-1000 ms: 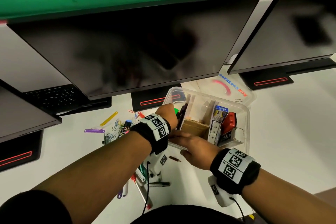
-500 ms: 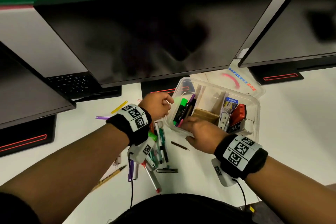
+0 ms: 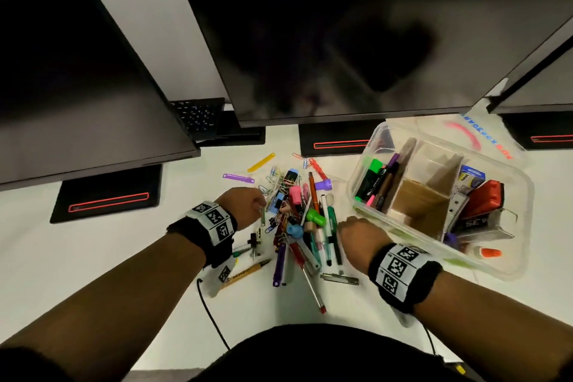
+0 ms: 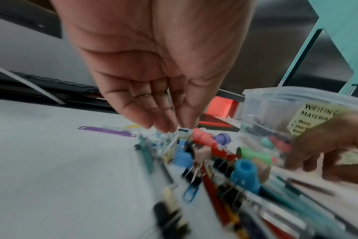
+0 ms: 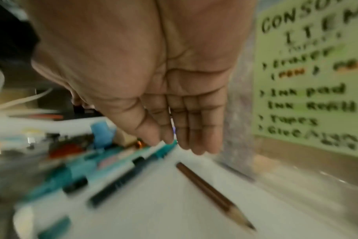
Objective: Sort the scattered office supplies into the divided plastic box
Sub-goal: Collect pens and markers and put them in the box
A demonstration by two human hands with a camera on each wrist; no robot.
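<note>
pencil (image 5: 216, 194) just below right grip (image 5: 153, 90)

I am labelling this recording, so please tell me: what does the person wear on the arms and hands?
Both forearms are bare, with no gloves on the left hand or the right hand. Each wrist carries a black band with a white strip of square black-and-white markers, a white camera unit beneath it, and a thin black cable trailing toward the body.

Both hands, left (image 3: 245, 206) and right (image 3: 359, 234), hover at a pile of pens and clips (image 3: 297, 220) beside the divided box (image 3: 514, 245) on a white desk (image 3: 124, 257).
</note>
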